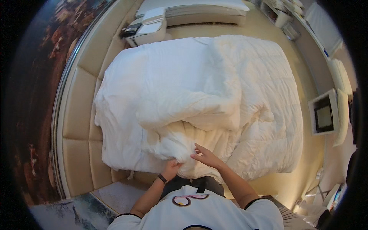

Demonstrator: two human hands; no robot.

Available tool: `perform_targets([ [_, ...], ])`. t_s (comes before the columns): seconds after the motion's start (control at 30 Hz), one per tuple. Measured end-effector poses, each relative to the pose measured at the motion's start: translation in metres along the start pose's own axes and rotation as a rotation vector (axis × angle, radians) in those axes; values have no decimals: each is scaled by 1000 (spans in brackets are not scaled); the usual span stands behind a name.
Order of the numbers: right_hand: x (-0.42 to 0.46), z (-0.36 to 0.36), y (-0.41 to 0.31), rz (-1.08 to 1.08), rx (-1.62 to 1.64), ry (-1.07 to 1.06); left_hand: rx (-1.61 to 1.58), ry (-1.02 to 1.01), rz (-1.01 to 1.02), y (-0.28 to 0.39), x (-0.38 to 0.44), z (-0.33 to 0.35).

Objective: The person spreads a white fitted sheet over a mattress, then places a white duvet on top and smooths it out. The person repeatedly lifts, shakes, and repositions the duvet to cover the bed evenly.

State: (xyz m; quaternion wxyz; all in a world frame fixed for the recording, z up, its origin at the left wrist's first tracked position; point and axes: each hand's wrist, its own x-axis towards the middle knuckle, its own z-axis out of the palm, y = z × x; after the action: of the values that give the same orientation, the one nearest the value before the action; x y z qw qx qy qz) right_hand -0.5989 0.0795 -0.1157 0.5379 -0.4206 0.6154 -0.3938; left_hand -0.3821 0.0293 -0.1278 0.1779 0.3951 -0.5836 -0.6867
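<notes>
A white quilted duvet [267,138] lies over the right part of the bed, and white bedding is heaped in folds across the middle. My left hand [172,167] pinches a bunched edge of the white bedding at the near side of the bed; a dark band circles that wrist. To its right, my right hand [205,156] hovers at or just over the folds with thumb and fingers apart. Whether its fingertips touch the fabric is not plain. A smooth white sheet [123,143] covers the bed's left part.
A padded beige headboard [77,115] runs along the left. Beyond the bed stand a small bedside cabinet [149,28] with things on it and another low bed [201,14]. On the right are a white-framed object [324,112] and a long shelf [304,54].
</notes>
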Motion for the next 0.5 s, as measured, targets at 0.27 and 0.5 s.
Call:
perform_targets([
  [0.27, 56, 89, 48, 295, 182, -85, -265, -26, -174, -29, -56, -47],
  [0.5, -8, 116, -81, 447, 187, -527, -959, 584, -845, -170, -53, -118],
])
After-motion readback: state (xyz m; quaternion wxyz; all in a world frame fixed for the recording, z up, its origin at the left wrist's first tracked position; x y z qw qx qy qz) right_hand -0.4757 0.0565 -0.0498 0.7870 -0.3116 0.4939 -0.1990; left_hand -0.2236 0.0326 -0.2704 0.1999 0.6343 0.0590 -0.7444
